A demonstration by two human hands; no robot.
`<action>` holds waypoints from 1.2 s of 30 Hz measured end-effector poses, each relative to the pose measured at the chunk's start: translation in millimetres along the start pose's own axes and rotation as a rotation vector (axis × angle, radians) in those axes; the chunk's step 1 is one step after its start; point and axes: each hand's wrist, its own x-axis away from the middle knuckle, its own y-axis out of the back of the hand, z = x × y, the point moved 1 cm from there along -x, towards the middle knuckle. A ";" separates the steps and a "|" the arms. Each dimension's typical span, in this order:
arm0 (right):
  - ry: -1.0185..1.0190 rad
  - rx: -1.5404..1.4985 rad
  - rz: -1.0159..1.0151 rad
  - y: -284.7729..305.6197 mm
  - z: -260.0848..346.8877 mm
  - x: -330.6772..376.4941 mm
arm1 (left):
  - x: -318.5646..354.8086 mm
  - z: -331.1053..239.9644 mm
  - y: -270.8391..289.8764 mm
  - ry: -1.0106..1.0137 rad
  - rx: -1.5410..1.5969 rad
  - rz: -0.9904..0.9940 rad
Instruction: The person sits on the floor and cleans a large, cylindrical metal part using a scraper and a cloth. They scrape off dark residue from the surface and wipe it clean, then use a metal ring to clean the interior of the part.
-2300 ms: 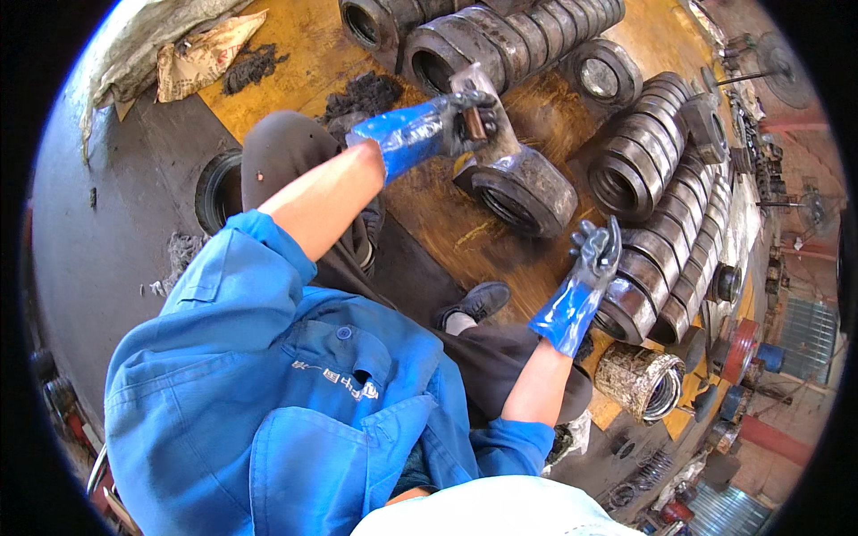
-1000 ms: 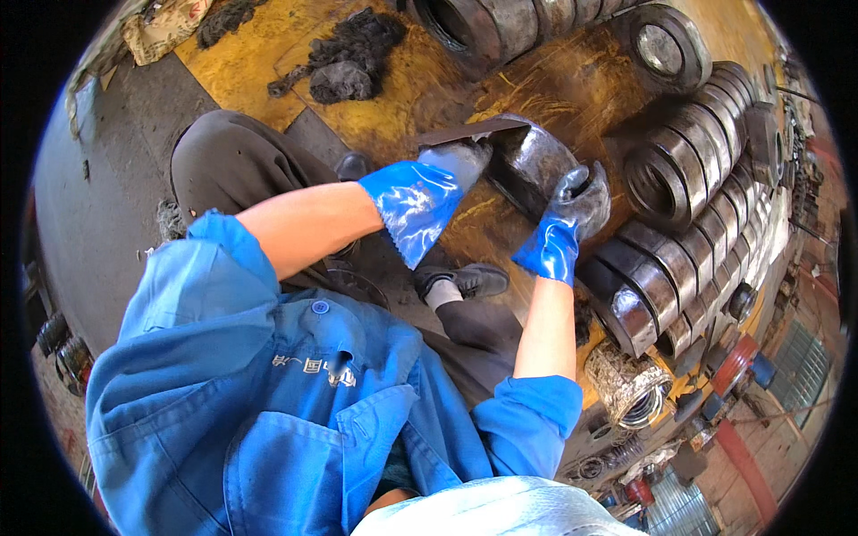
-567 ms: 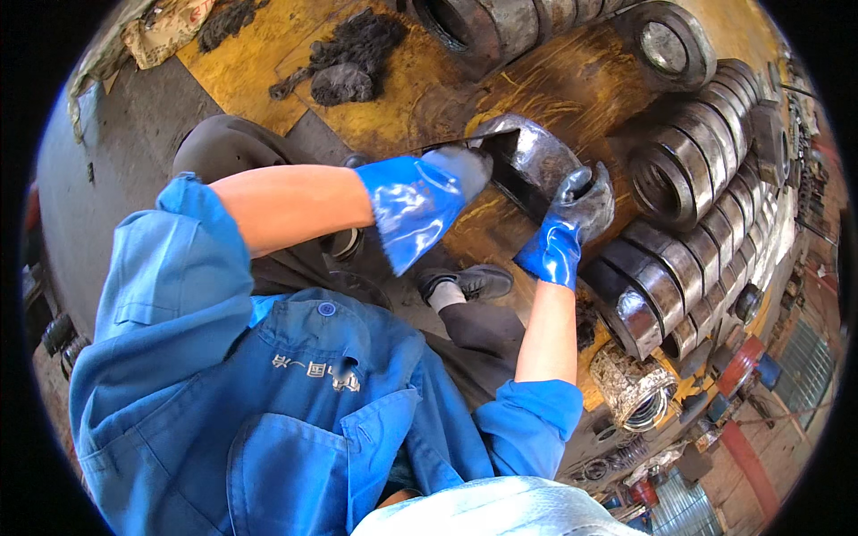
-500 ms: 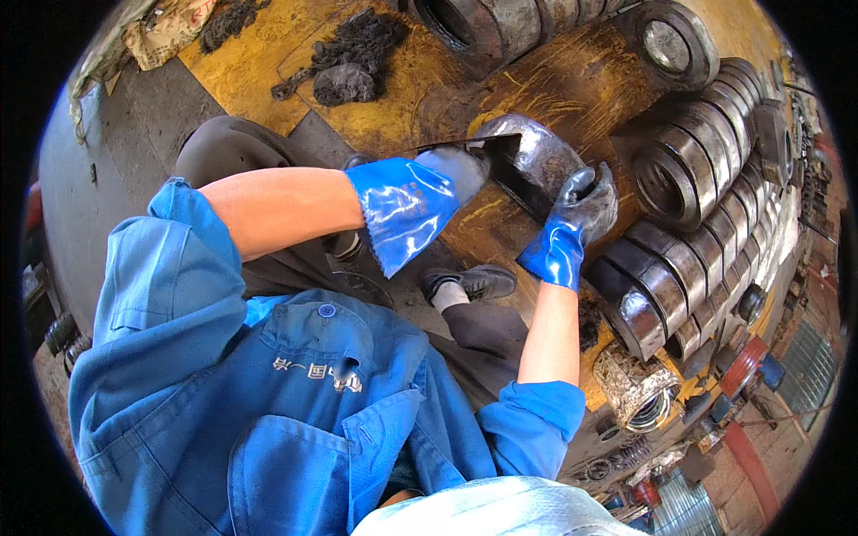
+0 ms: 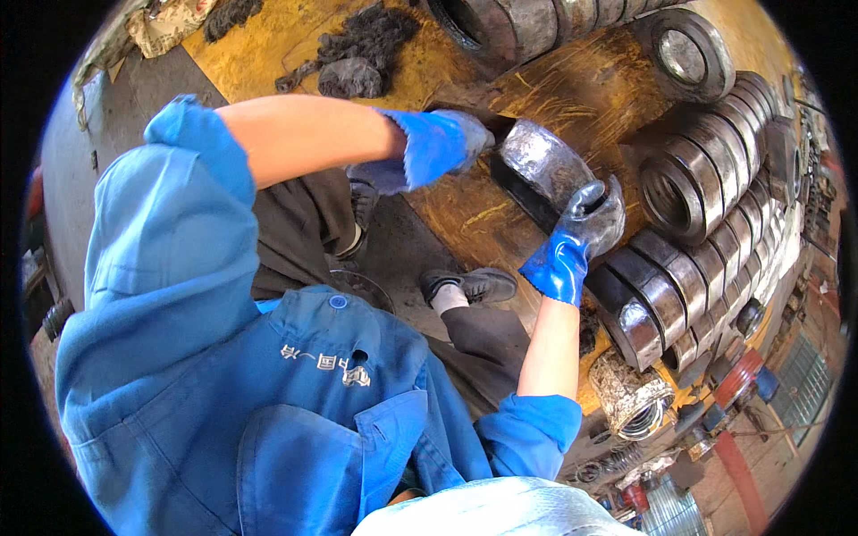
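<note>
Both my hands wear blue rubber gloves and hold one heavy steel ring (image 5: 545, 165), grey and greasy, lifted off the oily yellow platform (image 5: 259, 54). My left hand (image 5: 438, 147) grips the ring's left side. My right hand (image 5: 576, 241) clasps its right rim from below, fingers curled over the edge. The ring is tilted, its dark underside facing me. My legs and a black shoe (image 5: 474, 286) are below the ring.
A long row of similar steel rings (image 5: 688, 241) lies on its side at the right. More rings (image 5: 500, 22) stand at the top, one (image 5: 684, 58) lying flat. A rusty threaded sleeve (image 5: 630, 397) sits lower right. Dark greasy rags (image 5: 357, 62) lie at the top left.
The ring was on the platform with only my left hand on it. Both hands have since taken it and raised it toward me, tilting it; my view has shifted closer.
</note>
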 end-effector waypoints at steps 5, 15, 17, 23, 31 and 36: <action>0.086 0.024 -0.045 -4.5 -7.6 2.5 | 2.9 -4.5 13.5 0.033 0.048 0.126; 0.120 -0.001 -0.013 -7.2 -1.5 -3.2 | -8.1 12.5 25.0 0.038 0.129 0.207; 0.114 0.002 -0.004 -9.0 -6.2 -2.6 | 4.5 19.7 35.4 -0.054 0.139 0.177; 0.138 -0.013 0.009 -8.2 -2.3 -2.6 | -27.9 45.6 7.3 -0.129 0.173 0.168; 0.125 -0.015 0.008 -12.3 -6.9 -1.9 | -2.4 26.7 43.4 -0.067 0.096 0.204; 0.149 -0.014 0.008 -10.7 -7.3 -4.5 | -47.3 56.4 16.7 -0.291 0.176 0.016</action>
